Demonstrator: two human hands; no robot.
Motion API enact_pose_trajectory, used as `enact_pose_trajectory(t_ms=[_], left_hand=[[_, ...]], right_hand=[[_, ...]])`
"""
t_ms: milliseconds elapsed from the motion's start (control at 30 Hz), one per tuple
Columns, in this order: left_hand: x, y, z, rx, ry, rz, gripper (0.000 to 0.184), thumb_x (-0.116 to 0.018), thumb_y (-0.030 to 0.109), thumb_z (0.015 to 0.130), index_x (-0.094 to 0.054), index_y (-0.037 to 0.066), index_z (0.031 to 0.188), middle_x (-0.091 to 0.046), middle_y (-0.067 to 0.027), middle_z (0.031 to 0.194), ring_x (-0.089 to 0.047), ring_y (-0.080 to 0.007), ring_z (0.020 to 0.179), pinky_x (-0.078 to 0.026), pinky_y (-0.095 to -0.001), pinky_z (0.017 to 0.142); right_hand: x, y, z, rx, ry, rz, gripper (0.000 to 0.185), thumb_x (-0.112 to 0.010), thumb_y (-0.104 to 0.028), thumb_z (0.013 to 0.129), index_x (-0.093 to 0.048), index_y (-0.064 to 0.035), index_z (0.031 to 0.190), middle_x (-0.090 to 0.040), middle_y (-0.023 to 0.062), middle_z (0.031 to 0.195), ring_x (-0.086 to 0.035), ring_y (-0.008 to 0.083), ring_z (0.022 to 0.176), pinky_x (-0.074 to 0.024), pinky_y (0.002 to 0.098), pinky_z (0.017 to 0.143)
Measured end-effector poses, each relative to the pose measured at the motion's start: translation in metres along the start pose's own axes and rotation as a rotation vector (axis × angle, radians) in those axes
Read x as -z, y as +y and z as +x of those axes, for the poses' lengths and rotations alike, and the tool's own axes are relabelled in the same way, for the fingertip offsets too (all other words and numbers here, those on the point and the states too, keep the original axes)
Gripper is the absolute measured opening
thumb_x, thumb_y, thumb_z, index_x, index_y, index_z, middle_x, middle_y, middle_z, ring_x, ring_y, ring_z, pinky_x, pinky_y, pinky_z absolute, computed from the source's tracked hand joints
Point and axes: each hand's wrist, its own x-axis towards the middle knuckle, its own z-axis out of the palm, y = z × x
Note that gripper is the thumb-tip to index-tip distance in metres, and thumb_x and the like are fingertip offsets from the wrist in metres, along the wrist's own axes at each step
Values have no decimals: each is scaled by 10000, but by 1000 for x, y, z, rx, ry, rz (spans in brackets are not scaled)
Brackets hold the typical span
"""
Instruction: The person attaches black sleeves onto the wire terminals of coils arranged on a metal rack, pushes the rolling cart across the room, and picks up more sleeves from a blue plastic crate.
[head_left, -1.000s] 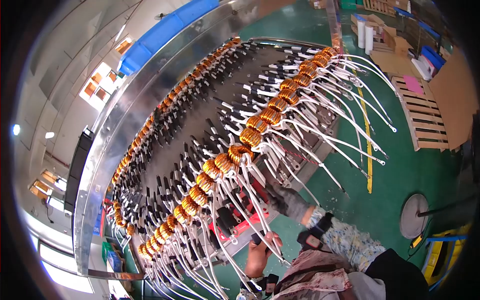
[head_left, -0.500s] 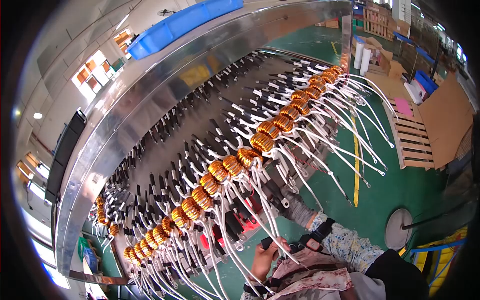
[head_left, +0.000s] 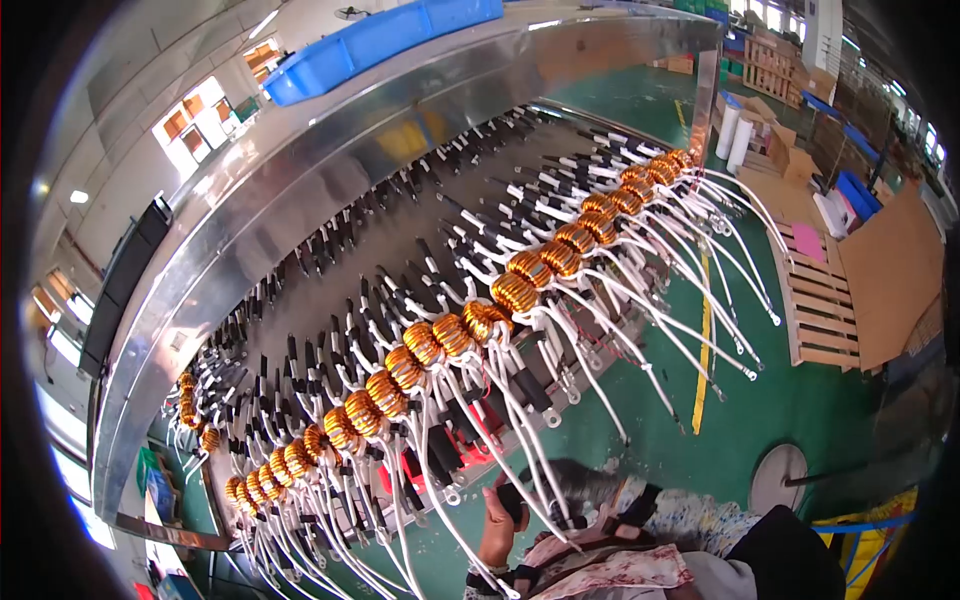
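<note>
My left hand (head_left: 497, 525) is bare and raised at the bottom centre, below the table edge. Its fingers are closed round a short black piece (head_left: 514, 507), perhaps sleeving, partly covered by the fingers. My right hand (head_left: 583, 487), in a grey glove, is close beside it, smeared by motion, so its fingers cannot be made out. White cables (head_left: 535, 465) with metal lugs hang in front of both hands. They come from a long row of copper-wound ring coils (head_left: 405, 368) lying along the table's near edge.
Black-sleeved cable ends (head_left: 300, 375) cover much of the metal table (head_left: 365, 265). Above it runs a steel shelf (head_left: 300, 150) carrying a blue bin (head_left: 370, 48). Red items (head_left: 470, 437) sit under the coils. A round metal base (head_left: 778, 477) and a wooden pallet (head_left: 822, 315) stand at right.
My right hand has drawn down from the cable ends at the table edge towards my left hand. My left hand has shifted slightly left, still with the black piece. The view has moved a little.
</note>
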Motion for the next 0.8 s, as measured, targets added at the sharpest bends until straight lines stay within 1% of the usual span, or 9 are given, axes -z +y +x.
enact_pose_trajectory(t_ms=[67,133,200,400,467,600,633,733,800], left_hand=[[-13,2,-4,-48,-16,82,659,-154,535,896,-311,18,1275,-475,-27,569,-381,-75,394,-290,-205,360],[-29,0,3,-155,-174,71,598,-204,482,919,-299,21,1288,-529,-45,604,-421,-79,414,-333,-208,383],[-47,12,5,-78,-161,124,544,-242,415,934,-260,22,1311,-605,-94,654,-448,-84,432,-342,-201,394],[-84,20,13,-5,-319,205,673,-221,540,893,-218,30,1332,-561,-99,588,-418,-87,416,-320,-211,396],[-101,26,13,8,-311,181,658,-215,525,901,-220,27,1331,-564,-94,594,-416,-89,420,-306,-211,396],[-104,28,14,-9,-321,229,589,-261,471,919,-230,56,1335,-550,-79,630,-446,-99,476,-361,-227,449],[-103,23,20,-61,-326,238,571,-284,452,921,-234,65,1337,-549,-71,672,-462,-99,517,-373,-225,483],[-101,13,39,-51,-323,191,526,-377,374,922,-247,95,1349,-562,-39,774,-481,-76,570,-390,-205,528],[-107,9,50,5,-380,87,500,-352,360,932,-257,90,1342,-511,-24,715,-454,-94,573,-367,-205,535]], right_hand=[[-9,9,-5,181,114,-97,286,-631,-171,764,-562,-50,1014,-588,88,949,-565,157,827,-453,283,754],[8,1,-10,-59,149,185,268,-653,-171,743,-589,-27,960,-594,35,822,-538,107,803,-442,261,739],[34,7,-14,121,282,163,295,-655,-125,745,-579,-41,1017,-601,40,865,-556,136,847,-451,270,774],[57,-32,-61,100,199,-37,320,-675,-212,756,-582,-19,994,-607,51,875,-555,110,825,-446,258,751],[58,-30,-66,-15,155,261,304,-673,-195,755,-591,-16,987,-614,56,863,-564,120,804,-453,262,741],[83,8,-67,205,360,383,193,-602,-99,778,-601,-3,945,-616,77,885,-576,129,781,-458,256,735],[77,-44,-83,331,582,354,183,-578,-76,775,-589,5,940,-610,83,876,-572,126,767,-471,265,708],[87,-58,-92,219,599,733,177,-559,-88,797,-575,-5,952,-602,80,844,-563,119,715,-483,264,670],[96,-51,-92,131,548,622,175,-525,-110,836,-566,-35,989,-588,66,798,-547,104,652,-467,241,578]])
